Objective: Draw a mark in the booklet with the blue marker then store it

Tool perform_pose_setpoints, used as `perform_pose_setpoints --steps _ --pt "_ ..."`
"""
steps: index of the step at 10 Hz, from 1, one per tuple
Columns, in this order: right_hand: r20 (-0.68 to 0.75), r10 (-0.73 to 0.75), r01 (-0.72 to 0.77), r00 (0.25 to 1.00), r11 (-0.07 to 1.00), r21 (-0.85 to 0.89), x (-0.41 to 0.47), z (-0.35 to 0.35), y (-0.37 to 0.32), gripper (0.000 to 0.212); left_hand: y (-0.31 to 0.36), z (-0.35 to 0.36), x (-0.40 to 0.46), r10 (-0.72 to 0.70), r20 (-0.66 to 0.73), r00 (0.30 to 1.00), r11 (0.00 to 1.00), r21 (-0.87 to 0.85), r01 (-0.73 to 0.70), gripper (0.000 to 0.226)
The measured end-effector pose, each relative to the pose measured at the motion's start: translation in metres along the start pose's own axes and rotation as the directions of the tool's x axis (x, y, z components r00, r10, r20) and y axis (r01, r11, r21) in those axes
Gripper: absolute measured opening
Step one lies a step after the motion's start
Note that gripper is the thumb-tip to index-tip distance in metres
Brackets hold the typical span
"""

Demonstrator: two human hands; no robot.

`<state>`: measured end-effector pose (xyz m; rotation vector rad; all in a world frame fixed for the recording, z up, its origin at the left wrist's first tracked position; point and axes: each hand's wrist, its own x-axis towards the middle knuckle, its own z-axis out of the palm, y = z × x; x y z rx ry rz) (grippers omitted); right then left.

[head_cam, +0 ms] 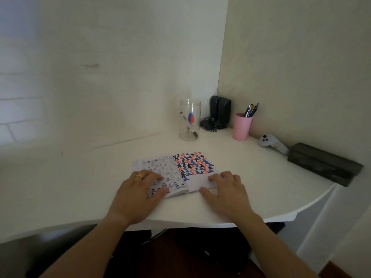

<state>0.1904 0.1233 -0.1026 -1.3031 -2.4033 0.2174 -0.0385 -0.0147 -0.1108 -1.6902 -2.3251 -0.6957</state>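
The booklet lies open on the white desk, its right page filled with rows of blue, red and black marks. My left hand presses flat on the left page, a gold ring on one finger. My right hand rests flat on the lower part of the right page and the desk beside it. Neither hand holds anything. A clear jar stands behind the booklet with markers inside, among them a blue-capped one, a red one and a black-tipped one.
A pink cup with pens stands right of the jar. Black speakers fill the corner. A white controller and a dark long box lie along the right wall. The desk edge curves just under my wrists.
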Motion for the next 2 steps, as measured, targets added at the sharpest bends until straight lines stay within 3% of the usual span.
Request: perform_pose_setpoints --steps 1,2 --pt "-0.207 0.086 0.014 0.975 0.897 0.442 -0.008 -0.026 -0.026 0.032 0.002 -0.003 -0.002 0.007 -0.017 1.0 1.0 -0.014 -0.007 0.055" --pt "-0.328 0.22 0.186 0.919 0.493 0.85 -0.023 -0.07 -0.052 0.013 0.003 -0.001 -0.002 -0.004 -0.032 0.999 0.999 -0.032 0.003 0.056"
